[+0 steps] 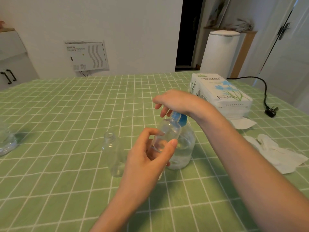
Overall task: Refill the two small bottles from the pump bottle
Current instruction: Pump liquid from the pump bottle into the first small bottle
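Observation:
A clear pump bottle (pixel 184 148) with a blue pump head (pixel 181 119) stands mid-table, partly filled with clear liquid. My right hand (pixel 177 102) rests palm-down on top of the pump head. My left hand (pixel 148 158) holds a small clear bottle (pixel 168 133) tilted, its mouth up against the blue pump nozzle. A second small clear bottle (pixel 113 153), uncapped and seemingly empty, stands upright just left of my left hand.
The table wears a green checked cloth (pixel 66 114). A pack of tissue paper (pixel 220 94) lies back right, crumpled tissues (pixel 280 153) right of the bottles, a black plug and cord (pixel 270 111) far right. Another clear container (pixel 6 141) sits at the left edge.

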The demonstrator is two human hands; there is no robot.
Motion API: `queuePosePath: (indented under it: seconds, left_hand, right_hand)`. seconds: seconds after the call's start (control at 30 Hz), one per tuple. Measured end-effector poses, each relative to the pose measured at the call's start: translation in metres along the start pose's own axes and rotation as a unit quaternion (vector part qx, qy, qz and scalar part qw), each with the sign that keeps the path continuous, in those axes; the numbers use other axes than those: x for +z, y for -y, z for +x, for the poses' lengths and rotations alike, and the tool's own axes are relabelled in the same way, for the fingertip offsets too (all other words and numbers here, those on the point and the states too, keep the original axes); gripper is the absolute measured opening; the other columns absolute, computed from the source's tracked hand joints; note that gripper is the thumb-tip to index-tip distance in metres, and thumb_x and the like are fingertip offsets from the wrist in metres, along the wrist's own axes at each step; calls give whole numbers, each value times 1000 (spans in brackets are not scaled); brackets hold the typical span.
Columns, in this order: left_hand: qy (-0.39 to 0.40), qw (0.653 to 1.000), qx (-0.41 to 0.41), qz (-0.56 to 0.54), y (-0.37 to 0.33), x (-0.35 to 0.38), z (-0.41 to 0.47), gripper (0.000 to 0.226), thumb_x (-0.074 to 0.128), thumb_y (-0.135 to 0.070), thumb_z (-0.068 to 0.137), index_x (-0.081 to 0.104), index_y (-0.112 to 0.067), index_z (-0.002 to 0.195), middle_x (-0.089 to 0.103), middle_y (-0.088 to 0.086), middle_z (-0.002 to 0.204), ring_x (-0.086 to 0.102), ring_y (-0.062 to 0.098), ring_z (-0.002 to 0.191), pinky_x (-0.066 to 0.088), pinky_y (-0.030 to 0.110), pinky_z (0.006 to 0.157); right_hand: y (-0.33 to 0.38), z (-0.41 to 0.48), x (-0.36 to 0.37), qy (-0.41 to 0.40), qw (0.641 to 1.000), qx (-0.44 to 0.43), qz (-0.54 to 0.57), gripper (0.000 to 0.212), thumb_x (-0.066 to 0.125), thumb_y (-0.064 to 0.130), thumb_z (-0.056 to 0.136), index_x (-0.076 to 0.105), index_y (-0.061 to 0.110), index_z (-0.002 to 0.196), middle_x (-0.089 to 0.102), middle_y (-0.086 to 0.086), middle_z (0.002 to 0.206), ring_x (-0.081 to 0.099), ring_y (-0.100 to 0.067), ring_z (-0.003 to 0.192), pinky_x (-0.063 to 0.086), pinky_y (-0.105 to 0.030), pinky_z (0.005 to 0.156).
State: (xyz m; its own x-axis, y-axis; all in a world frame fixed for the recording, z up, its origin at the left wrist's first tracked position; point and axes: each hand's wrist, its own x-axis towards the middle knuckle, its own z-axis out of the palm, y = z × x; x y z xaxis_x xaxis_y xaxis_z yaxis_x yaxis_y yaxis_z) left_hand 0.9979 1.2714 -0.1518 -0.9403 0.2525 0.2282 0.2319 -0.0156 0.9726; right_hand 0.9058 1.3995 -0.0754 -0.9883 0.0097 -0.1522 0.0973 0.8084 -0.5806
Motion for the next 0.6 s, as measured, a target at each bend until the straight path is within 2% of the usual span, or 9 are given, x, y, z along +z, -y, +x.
queuePosePath:
  seconds: [0.17,0.37,0.47,0.6]
  left_hand:
    - [6,1000,5,-4,-3,0,0,28,66,-51,66,59,-34,88,70,3,78,59,9,55,45,13,49]
    - [2,1000,7,1,-5,0,1,33,65,-52,65,59,-31,90,70,5,80,60,11,56,45,14,50]
    - [-1,1000,10,-5,-5,0,2,35,65,-49,65,59,-27,91,69,8,79,59,10,54,44,13,48]
    - [2,1000,14,-6,-4,0,2,35,65,-50,65,59,-28,90,69,7,78,59,10,54,44,13,48]
  right_hand:
    - [6,0,-12,-22,999,-20,-34,44,43,41,94,63,6,113,67,-11,105,53,-19,80,41,-31,71]
    - [8,0,-19,-24,999,-22,-11,51,37,55,93,63,14,111,70,-2,93,58,-13,79,37,-25,60]
    - [8,1,-21,-35,999,-19,4,53,34,59,93,64,16,106,70,-2,88,59,-16,85,36,-24,61]
    - [6,2,-17,-35,999,-9,-5,58,30,59,94,64,14,106,69,-3,89,57,-14,77,34,-25,58]
